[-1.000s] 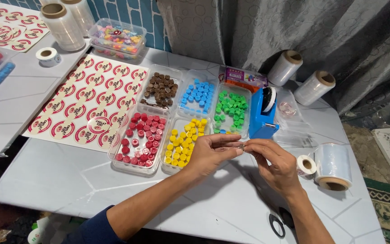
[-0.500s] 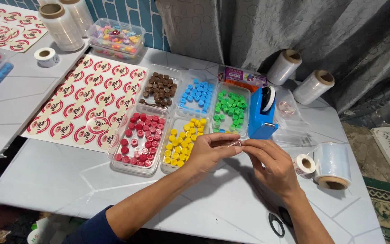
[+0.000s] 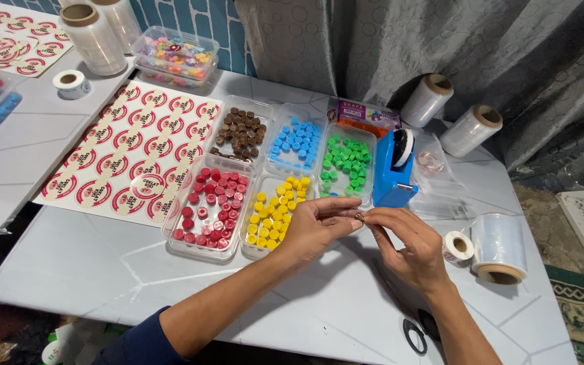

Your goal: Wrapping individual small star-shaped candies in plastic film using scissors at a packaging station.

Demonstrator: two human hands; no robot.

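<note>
My left hand (image 3: 317, 228) and my right hand (image 3: 407, 245) meet above the white table (image 3: 103, 270), fingertips together on a small thin clear item (image 3: 359, 217) that I cannot identify. Both hands pinch it just in front of the clear tray of yellow pieces (image 3: 275, 213) and the tray of green pieces (image 3: 347, 161). The blue tape dispenser (image 3: 395, 169) stands just behind my right hand.
Trays of red (image 3: 209, 206), brown (image 3: 241, 132) and blue pieces (image 3: 295, 140) sit beside a sheet of round stickers (image 3: 126, 149). Rolls of clear film (image 3: 499, 247), (image 3: 471, 130), (image 3: 427, 100), small tape rolls (image 3: 457, 246), (image 3: 71, 84), scissors (image 3: 419, 331) and a box of mixed pieces (image 3: 174, 55) lie around.
My hands have stayed together on the small item, drifting slightly toward me and the right; nothing else on the table has moved.
</note>
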